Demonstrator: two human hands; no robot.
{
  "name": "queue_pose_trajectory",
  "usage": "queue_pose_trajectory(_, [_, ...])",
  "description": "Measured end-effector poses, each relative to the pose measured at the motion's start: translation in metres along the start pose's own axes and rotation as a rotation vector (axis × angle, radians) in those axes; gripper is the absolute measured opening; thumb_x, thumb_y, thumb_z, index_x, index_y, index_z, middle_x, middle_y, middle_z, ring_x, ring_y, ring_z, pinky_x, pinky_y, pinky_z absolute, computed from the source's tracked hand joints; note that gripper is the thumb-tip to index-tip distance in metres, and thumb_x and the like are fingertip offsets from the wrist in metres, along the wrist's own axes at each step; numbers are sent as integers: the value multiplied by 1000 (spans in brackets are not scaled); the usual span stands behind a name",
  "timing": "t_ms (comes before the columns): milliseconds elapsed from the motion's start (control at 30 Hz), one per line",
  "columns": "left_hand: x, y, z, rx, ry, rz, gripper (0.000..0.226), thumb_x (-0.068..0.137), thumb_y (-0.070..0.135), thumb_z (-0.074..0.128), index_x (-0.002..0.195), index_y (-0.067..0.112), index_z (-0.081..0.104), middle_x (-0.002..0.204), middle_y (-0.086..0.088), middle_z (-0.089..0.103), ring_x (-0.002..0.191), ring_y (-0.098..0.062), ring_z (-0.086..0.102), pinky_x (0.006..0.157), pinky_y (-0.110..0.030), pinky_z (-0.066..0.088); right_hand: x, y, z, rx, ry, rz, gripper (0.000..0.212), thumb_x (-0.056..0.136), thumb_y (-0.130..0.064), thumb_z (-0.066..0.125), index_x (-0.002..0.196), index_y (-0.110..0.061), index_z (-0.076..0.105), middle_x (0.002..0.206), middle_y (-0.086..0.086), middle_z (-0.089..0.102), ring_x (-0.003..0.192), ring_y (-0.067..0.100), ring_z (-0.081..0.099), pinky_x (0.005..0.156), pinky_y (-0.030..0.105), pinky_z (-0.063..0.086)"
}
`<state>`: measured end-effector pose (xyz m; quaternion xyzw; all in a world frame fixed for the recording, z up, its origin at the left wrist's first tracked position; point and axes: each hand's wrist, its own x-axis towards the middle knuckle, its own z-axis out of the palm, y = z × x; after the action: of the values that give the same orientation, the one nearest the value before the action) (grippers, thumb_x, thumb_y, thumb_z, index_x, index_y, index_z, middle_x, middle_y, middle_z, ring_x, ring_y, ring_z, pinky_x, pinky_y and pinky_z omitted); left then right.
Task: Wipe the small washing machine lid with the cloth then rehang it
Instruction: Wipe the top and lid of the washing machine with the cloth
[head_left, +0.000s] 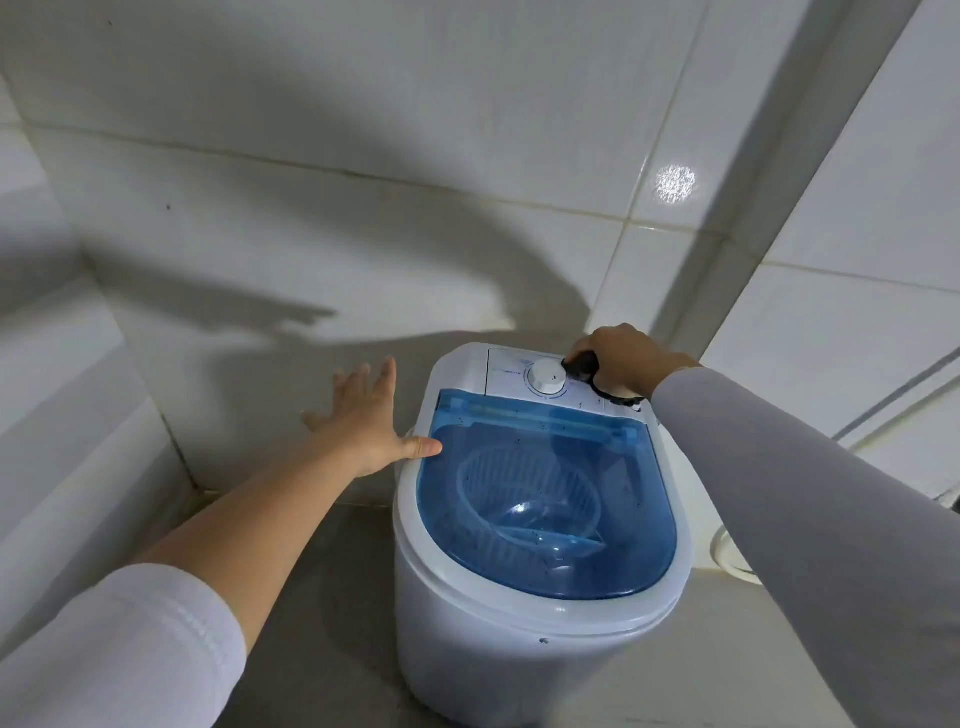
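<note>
A small white washing machine (483, 654) stands on the floor against a tiled wall. Its translucent blue lid (639, 525) is down, speckled with dark spots, and a perforated basket shows through it. My left hand (363, 415) is spread open beside the machine, its thumb touching the lid's left edge. My right hand (626, 358) is at the white control panel, closed on a black plug-like object (582, 364) just right of the round white dial (546, 376). A black cord (621, 399) trails from it. No cloth is in view.
White wall tiles (363, 218) rise behind and to the left of the machine. A white tiled corner post (769, 171) stands at the right. A white hose loop (727, 553) lies on the floor to the machine's right. Grey floor (322, 623) surrounds its base.
</note>
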<state>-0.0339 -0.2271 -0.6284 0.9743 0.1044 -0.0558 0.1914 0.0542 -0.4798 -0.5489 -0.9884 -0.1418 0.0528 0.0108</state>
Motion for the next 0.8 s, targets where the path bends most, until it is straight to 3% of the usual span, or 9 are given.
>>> queue_pose_trajectory(100, [1, -1, 2, 14, 21, 5, 120, 70, 67, 66, 151, 25, -12, 161, -2, -7, 148, -27, -9, 108, -67, 21, -12, -3, 3, 39, 14, 54, 45, 83, -1, 45, 118, -22, 64, 121, 9, 61, 110, 29, 57, 79, 27, 43])
queue_pose_trajectory(233, [0, 0, 3, 13, 36, 9, 120, 70, 67, 66, 152, 25, -10, 161, -4, -4, 148, -27, -6, 107, -68, 21, -29, -8, 7, 78, 10, 78, 40, 84, -2, 47, 114, -19, 67, 118, 11, 64, 106, 30, 59, 82, 31, 49])
queue_pose_trajectory(367, [-1, 0, 3, -1, 31, 6, 119, 70, 66, 67, 152, 25, -9, 161, -3, -5, 148, -27, -7, 108, -68, 20, -39, -16, 8, 106, -14, 105, 35, 82, 0, 47, 105, -14, 70, 112, 12, 63, 83, 27, 56, 63, 28, 48])
queue_pose_trajectory(500, [-1, 1, 2, -7, 35, 11, 119, 70, 65, 68, 152, 25, -8, 161, -3, -5, 148, -27, -8, 108, -68, 19, -42, -26, 7, 111, -41, 97, 34, 85, -2, 48, 107, -15, 70, 111, 11, 61, 81, 24, 54, 67, 29, 49])
queue_pose_trajectory(567, [-1, 2, 2, -9, 34, 9, 119, 70, 65, 68, 152, 25, -8, 161, -3, -5, 148, -28, -8, 107, -68, 18, -42, -30, 6, 121, -57, 102, 37, 85, 1, 45, 107, -16, 69, 103, 7, 60, 77, 22, 54, 64, 28, 50])
queue_pose_trajectory(667, [-2, 1, 2, -10, 35, 7, 119, 70, 66, 67, 152, 25, -8, 161, -4, -4, 148, -28, -8, 107, -69, 19, -40, -31, 3, 190, -127, 114, 44, 85, 5, 40, 99, -23, 71, 82, -1, 57, 64, 19, 55, 46, 23, 46])
queue_pose_trajectory(733, [-4, 2, 2, -15, 23, 4, 117, 72, 65, 66, 152, 25, -10, 161, -4, -6, 148, -28, -10, 108, -68, 16, -38, -25, -4, 284, -177, 120, 48, 82, 5, 38, 92, -28, 70, 79, 4, 64, 62, 23, 62, 49, 26, 52])
queue_pose_trajectory(800, [-5, 4, 1, -19, 14, 1, 116, 73, 64, 65, 152, 26, -11, 161, -4, -8, 148, -28, -12, 109, -67, 14, -35, -20, -17, 377, -123, 114, 48, 78, 6, 37, 90, -28, 70, 83, 10, 70, 69, 27, 66, 62, 35, 59])
